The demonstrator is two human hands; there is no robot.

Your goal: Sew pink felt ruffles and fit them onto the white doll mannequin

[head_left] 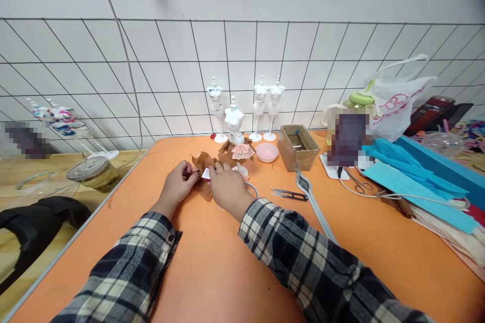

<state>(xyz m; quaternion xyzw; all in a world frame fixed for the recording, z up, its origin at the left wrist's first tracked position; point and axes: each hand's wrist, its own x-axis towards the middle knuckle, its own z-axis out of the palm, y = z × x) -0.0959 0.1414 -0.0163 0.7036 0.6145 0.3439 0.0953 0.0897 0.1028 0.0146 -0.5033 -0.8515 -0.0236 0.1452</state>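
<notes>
Both my hands rest on the orange table (212, 267), meeting over crumpled brown paper (201, 162). My left hand (178, 184) is curled, its fingertips pinching the paper's left edge. My right hand (226, 186) lies palm down with fingers closed on the paper and a small white and red thing (205, 174) between the two hands. Just behind them stands a white mini mannequin (234, 123) wearing a pink pleated skirt (243, 151), with more brown paper at its base.
Three more white mannequins (259, 107) stand by the wire grid wall. A pink bowl (267, 152), a cardboard box (298, 147), thread snips (290, 194), a grey tool (314, 207), scissors (355, 182) and blue paper sheets (409, 181) lie right. A glass jar (93, 174) sits left.
</notes>
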